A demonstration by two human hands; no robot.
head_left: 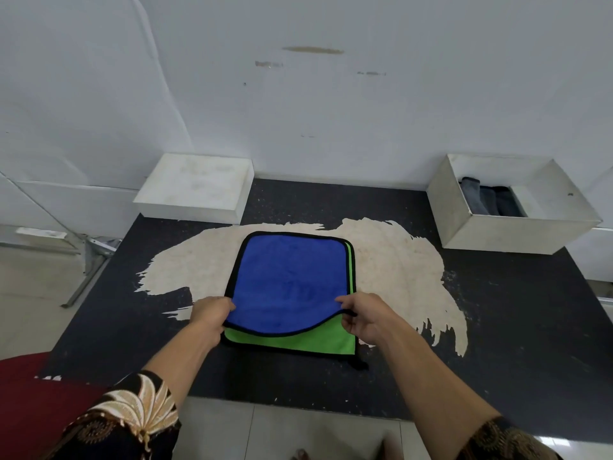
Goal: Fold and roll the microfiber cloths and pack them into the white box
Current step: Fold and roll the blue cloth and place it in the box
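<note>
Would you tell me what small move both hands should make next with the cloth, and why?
Probably draw the blue flap toward the person until its edge meets the green layer at its near edge. The left hand and right hand pinch that edge, which sags short of it, so the fold looks unfinished.

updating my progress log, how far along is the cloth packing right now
Done: some dark rolled cloths already sit in the open white box. In hand: the blue and green cloth lies on the table, the left hand and right hand pinching the near edge of its blue layer, mid-fold. Left: finish folding, roll it and pack it; the box shows room.
</note>
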